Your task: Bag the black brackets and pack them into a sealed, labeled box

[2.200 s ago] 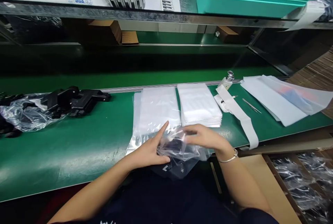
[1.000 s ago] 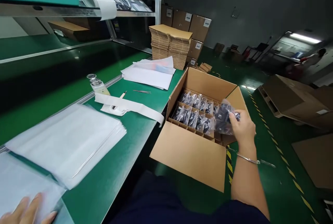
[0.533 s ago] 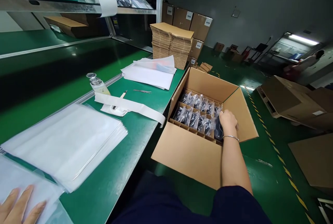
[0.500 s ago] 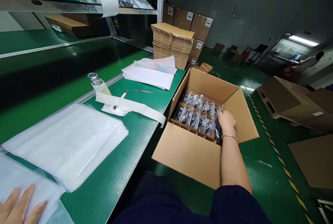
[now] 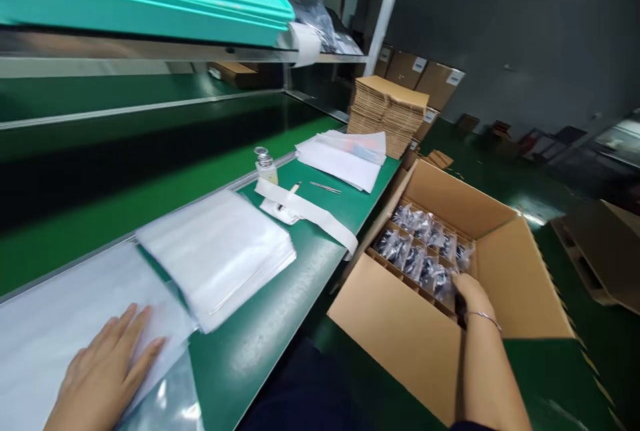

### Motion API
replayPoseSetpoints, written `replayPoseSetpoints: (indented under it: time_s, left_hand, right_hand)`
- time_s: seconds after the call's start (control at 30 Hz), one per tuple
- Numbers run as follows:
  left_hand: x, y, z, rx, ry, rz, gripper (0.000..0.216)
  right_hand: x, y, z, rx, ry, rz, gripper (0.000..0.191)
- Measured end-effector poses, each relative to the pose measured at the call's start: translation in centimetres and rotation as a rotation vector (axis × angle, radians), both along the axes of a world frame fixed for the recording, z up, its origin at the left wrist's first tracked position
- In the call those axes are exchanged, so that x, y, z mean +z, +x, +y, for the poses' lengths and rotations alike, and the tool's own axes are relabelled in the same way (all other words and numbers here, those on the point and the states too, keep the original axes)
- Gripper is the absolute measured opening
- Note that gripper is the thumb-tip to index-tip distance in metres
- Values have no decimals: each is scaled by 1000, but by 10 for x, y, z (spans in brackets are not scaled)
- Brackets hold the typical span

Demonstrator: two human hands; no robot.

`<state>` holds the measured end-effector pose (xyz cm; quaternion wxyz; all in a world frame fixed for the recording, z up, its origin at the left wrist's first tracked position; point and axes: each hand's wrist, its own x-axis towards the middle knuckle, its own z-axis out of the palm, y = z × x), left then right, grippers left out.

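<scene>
Left hand: palm down on the plastic sheets, fingers side by side and thumb spread, gripping nothing; this flat press probably braces the body during the long sideways reach.
Clear plastic: partly beneath those sheets, beside the left thumb.
Right hand: arm stretched down and out, back of the hand uppermost, fingers dipped into the near right part of the carton; the fingertips are hidden, so whether they clamp anything I cannot tell (the dark patch below them may be another wrapped piece).
Carton flap: folded outward, presumably to leave the way in unobstructed.
Bagged parts: in two rows inside the carton, apparently one per slot, which would keep them from rubbing.
White pile: flat on the green worktable, just beside the sheets, likely for easy picking.
Paper strip: crosses the table, one end hanging over its edge.
Bottle and tweezers: beyond the pile, apparently parked aside.
Cardboard stack: farther back, behind loose white sheets.
</scene>
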<state>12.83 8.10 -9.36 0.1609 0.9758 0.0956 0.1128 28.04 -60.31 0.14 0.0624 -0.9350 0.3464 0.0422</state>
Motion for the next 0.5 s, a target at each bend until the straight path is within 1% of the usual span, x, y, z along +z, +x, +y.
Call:
replayPoseSetpoints:
  time_s: [0.03,0.07,0.1,0.13,0.17,0.2,0.23,0.27,0.3,0.33,0.37,0.43,0.5]
  left_hand:
    - [9,-2,-4,22,3,-15,61]
    - [19,-3,-10,44,-9,-41,56]
    - [30,-5,-18,61,-43,-67,51]
    - [42,-7,-29,68,-96,-92,46]
    - [53,-8,-43,64,-167,-105,42]
    - [64,-8,-58,36,-243,-99,40]
    - [74,-8,-74,-4,-306,-92,39]
    - [82,-7,-90,-60,-351,-80,38]
    - [89,-7,-104,-116,-388,-62,38]
    - [94,-7,-115,-167,-423,-29,38]
    - [97,-8,-122,-205,-458,7,38]
    - [101,-12,-128,-217,-547,70,38]
    - [102,-16,-127,-143,-687,102,37]
  right_hand:
    - [11,1,10,-8,-22,-4,27]
    - [23,3,25,12,-38,-56,34]
    - [33,5,46,72,-30,-148,40]
    - [41,9,72,199,32,-303,43]
    - [47,15,104,375,171,-473,43]
    - [49,23,140,614,394,-520,43]
    - [48,32,178,839,576,-486,41]
    - [45,44,215,992,668,-427,40]
    - [40,56,249,1037,677,-394,45]
    - [34,69,277,961,629,-380,47]
    - [29,82,299,864,596,-333,45]
    - [22,98,324,802,582,-262,36]
    - [22,97,333,870,630,-209,27]
